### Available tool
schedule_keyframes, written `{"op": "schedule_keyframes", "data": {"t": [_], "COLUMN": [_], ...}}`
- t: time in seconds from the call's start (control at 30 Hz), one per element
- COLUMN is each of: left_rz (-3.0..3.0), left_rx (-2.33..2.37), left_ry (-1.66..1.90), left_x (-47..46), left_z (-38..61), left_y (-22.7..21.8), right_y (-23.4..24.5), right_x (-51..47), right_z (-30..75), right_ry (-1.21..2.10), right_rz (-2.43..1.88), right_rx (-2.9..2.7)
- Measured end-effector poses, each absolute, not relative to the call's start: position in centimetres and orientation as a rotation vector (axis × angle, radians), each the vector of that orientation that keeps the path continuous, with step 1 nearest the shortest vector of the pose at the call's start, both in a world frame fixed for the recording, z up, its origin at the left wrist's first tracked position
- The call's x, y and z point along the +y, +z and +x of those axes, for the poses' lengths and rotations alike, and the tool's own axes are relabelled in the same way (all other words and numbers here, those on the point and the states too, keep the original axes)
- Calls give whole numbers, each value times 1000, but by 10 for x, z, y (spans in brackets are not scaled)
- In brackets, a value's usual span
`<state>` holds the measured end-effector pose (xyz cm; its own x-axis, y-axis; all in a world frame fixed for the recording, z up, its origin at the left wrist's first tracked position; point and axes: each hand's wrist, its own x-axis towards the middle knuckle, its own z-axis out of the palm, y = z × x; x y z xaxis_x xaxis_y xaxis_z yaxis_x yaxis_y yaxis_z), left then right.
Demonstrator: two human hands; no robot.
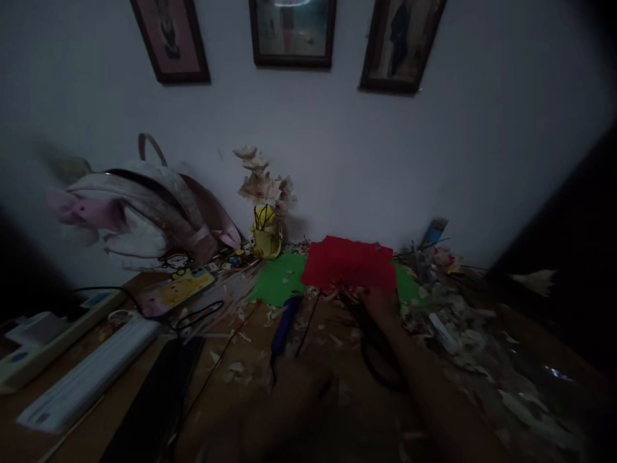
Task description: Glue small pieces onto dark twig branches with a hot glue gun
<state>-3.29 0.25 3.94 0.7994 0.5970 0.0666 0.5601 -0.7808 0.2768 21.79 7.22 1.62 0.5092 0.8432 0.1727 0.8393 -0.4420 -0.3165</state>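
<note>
A red sheet (349, 263) lies on a green sheet (279, 280) at the back of a wooden desk (226, 386). My right hand (378, 301) reaches forward and touches the red sheet's near edge; its fingers are dark and blurred. My left hand (294, 392) rests low on the desk in shadow, next to a blue tool (284, 325) with a dark cord. I cannot make out the left hand's fingers. Dark scissors-like loops (373, 360) lie beside my right forearm.
A backpack (144, 212) leans on the wall at the left. A yellow holder with pale paper flowers (265, 212) stands behind the green sheet. Power strips (77, 379) and a dark flat object (154, 399) lie at the left. Paper scraps (457, 328) pile up at the right.
</note>
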Motion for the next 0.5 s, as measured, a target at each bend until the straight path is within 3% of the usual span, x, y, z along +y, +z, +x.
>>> {"op": "schedule_keyframes", "data": {"t": [0.37,0.5], "left_rz": [2239,2007], "left_rx": [963,909], "left_ry": [590,655], "left_x": [1,5], "left_z": [-27,-22], "left_y": [32,22], "right_y": [36,34], "right_x": [-2,-30], "right_z": [174,139], "right_ry": [700,846], "right_rz": [-1730,-1686], "right_rx": [-1472,-1562]}}
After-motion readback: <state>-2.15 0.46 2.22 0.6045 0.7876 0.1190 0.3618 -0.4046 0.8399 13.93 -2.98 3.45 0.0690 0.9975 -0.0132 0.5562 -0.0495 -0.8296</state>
